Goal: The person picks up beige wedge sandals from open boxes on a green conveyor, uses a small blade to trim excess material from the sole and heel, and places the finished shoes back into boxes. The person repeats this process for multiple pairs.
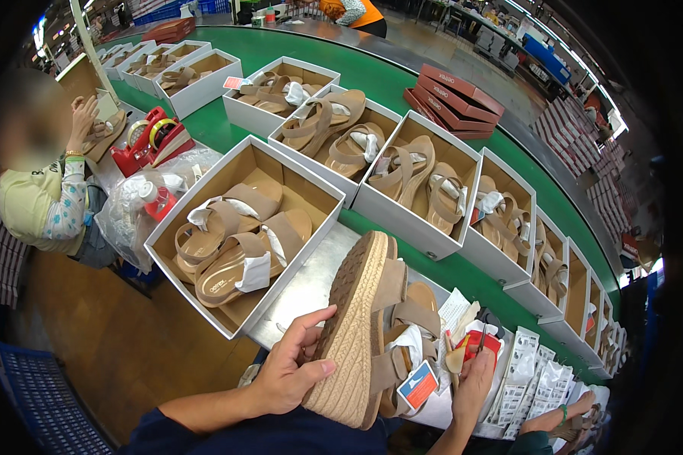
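Note:
My left hand (290, 370) is closed on a tan wedge sandal (354, 326), its woven side and brown sole turned toward me. Behind it lies a second tan sandal (417, 315) with white paper on its straps. A blue and orange hang tag (417, 385) dangles beside them. To the right, my right hand (472, 379) is closed around a thin, dark, pointed tool (483, 337) whose exact kind I cannot make out. A red object (484, 347) and a pale, yellowish piece (457, 356) are close to those fingers, partly covered.
An open white shoebox (243, 318) with two sandals stands at the metal table's edge. More boxed sandals line the green conveyor (265, 45). Reddish-brown lids (455, 102) are stacked there. Sticker sheets (520, 371) lie right. Co-workers are at left and lower right; red tape dispensers (152, 136) stand left.

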Demonstrator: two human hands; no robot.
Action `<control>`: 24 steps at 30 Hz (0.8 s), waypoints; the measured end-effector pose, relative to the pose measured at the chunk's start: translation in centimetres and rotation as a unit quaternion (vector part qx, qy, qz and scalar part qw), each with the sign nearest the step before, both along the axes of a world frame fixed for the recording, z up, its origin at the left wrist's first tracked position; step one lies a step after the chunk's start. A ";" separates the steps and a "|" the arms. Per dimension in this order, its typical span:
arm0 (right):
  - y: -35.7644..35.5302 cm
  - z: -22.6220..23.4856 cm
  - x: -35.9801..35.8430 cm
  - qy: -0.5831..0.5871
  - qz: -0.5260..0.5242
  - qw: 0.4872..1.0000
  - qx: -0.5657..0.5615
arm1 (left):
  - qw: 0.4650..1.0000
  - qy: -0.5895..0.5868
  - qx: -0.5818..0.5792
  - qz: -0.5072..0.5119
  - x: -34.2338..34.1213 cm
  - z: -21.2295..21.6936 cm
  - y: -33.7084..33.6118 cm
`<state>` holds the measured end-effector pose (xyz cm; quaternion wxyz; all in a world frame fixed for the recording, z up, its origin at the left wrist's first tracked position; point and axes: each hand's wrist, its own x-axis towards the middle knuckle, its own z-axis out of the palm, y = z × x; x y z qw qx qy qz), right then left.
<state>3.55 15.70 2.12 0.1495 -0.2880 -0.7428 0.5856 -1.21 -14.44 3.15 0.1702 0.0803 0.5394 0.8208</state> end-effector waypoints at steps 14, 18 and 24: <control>-11.3 6.0 -1.0 0.119 0.250 0.861 0.426 | 0.936 0.249 -0.186 0.163 0.5 -3.0 0.6; -11.3 4.8 -1.0 0.121 0.246 0.845 0.460 | 0.938 0.242 -0.191 0.157 0.5 -2.9 0.1; -12.0 5.8 -1.3 0.152 0.220 0.814 0.516 | 0.945 0.217 -0.194 0.151 0.7 -2.6 -0.2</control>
